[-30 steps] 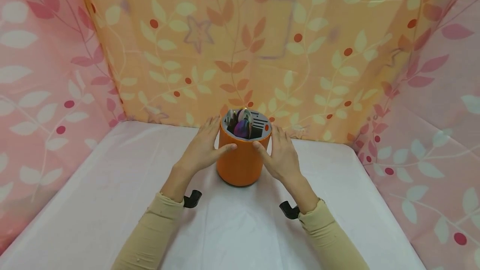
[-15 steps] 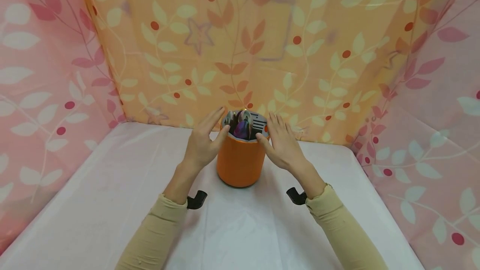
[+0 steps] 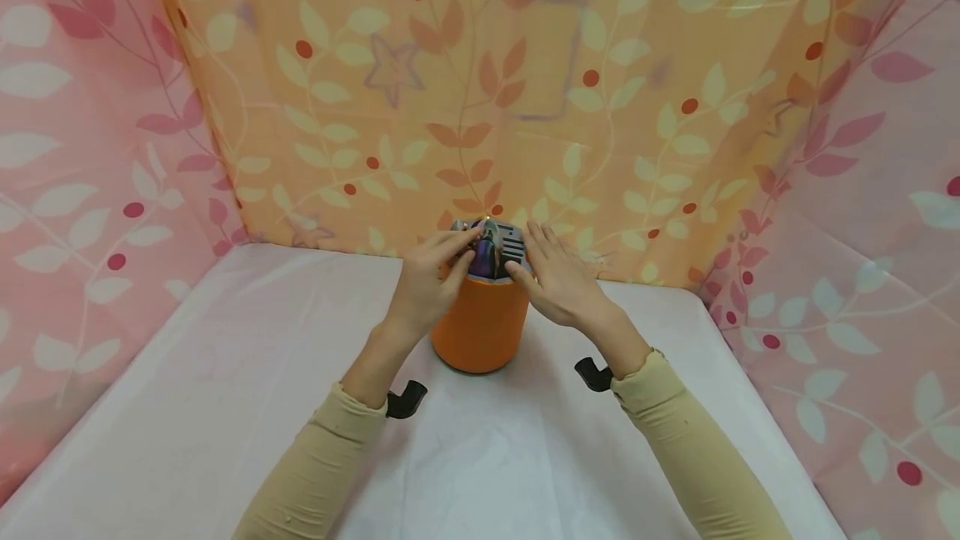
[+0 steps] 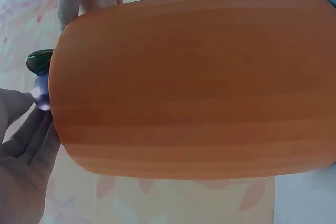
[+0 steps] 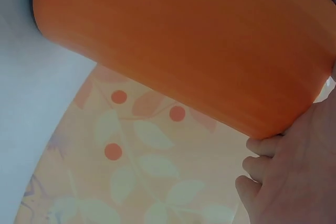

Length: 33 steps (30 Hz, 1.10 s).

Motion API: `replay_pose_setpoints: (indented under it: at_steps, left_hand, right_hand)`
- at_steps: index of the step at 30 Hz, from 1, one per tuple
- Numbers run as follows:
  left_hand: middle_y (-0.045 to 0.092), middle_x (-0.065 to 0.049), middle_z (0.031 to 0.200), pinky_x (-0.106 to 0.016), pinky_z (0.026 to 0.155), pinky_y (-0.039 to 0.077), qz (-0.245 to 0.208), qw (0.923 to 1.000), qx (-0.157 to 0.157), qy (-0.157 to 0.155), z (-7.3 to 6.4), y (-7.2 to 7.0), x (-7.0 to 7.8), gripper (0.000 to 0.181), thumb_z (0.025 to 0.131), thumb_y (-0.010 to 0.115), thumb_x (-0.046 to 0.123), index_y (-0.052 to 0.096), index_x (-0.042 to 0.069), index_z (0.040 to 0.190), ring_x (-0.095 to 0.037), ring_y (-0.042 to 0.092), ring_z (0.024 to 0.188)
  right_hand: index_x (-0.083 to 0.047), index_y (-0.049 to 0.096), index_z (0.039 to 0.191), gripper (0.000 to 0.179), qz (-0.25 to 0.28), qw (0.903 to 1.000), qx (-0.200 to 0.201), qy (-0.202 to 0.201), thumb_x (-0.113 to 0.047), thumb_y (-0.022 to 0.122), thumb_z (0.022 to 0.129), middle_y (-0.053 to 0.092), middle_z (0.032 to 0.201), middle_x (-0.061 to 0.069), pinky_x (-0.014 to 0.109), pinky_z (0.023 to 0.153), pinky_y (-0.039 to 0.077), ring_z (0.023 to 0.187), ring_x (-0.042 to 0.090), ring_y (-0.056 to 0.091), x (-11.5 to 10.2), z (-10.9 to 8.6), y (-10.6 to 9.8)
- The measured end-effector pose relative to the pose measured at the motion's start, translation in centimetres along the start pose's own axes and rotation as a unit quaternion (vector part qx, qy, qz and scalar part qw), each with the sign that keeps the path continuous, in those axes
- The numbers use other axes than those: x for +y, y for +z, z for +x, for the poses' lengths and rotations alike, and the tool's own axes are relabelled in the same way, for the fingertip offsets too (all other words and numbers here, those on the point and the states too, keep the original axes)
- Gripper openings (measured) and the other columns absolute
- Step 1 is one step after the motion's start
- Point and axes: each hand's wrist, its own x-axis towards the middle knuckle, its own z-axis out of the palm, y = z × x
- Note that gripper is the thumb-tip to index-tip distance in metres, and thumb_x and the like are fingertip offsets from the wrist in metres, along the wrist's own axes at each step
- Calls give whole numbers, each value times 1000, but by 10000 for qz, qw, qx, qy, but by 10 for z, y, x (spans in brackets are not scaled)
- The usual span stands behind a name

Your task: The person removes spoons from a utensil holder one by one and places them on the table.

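Note:
An orange cylindrical utensil holder (image 3: 480, 327) stands upright on the table, with a grey slotted top (image 3: 513, 244). Shiny rounded spoon heads stick out of its left part; one is a purple spoon (image 4: 41, 92), and a dark green one (image 4: 39, 61) shows beside it in the left wrist view. My left hand (image 3: 423, 286) is over the holder's left rim, its thumb and fingertips pinching the purple spoon's head. My right hand (image 3: 566, 286) rests against the right side of the rim with straight fingers, the thumb at the front. The spoon handles are hidden inside the holder.
A white cloth covers the table (image 3: 225, 407). Behind it hangs an orange leaf-patterned curtain (image 3: 465, 65), with a pink curtain (image 3: 82, 148) at the left and another at the right. A black wrist mount (image 3: 408, 400) sits at the left wrist.
My left hand has risen from the holder's side and moved right over the rim to the spoons, its fingers closing in. My right hand has slid slightly up and inward at the rim.

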Motion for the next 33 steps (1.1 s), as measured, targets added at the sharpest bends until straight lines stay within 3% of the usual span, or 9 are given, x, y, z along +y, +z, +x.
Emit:
replay_pose_setpoints:
  at_steps: [7, 15, 20, 26, 33]
  left_hand:
    - [71, -15, 112, -37, 86, 62, 9, 9997, -189, -174, 2, 2, 2, 31, 98, 68, -3, 73, 0, 128, -28, 71, 108]
    - [71, -14, 107, -36, 85, 62, -206, 9987, -245, -395, 4, 3, 4, 29, 98, 68, -3, 74, 1, 126, -27, 71, 106]
    - [70, -13, 108, -31, 90, 60, -628, 9949, -301, -725, 6, 3, 4, 29, 98, 66, -4, 75, 2, 125, -25, 69, 108]
    - [71, -11, 109, -24, 80, 54, -747, 9906, -354, -1088, 7, 3, 1, 27, 99, 66, -1, 76, 6, 124, -22, 65, 97]
    - [72, -11, 122, -28, 89, 58, -924, 9893, -246, -1099, 11, -1, 5, 29, 99, 67, -2, 75, 5, 125, -23, 67, 113]
  right_hand:
    - [-3, 22, 165, 82, -90, 9999, 64, -120, -63, 21, 109, 15, 173, 12, 54, 128, 14, 160, 33, 7, 1, 2, 0]
    - [-2, 23, 164, 83, -73, 9999, 58, -123, -63, 22, 109, 15, 173, 13, 54, 128, 16, 160, 33, 7, 0, 1, 1]
    - [-2, 24, 164, 82, -34, 9998, 145, -135, -63, 23, 109, 17, 173, 14, 55, 127, 17, 160, 34, 9, 1, 1, 0]
    - [-2, 23, 164, 83, -34, 9998, 156, -143, -63, 23, 109, 19, 172, 15, 55, 128, 16, 160, 34, 10, 2, -1, 1]
    - [-3, 21, 165, 84, 9, 9999, 109, -87, -65, 19, 108, 17, 173, 13, 53, 129, 13, 161, 31, 7, 4, 0, 3]
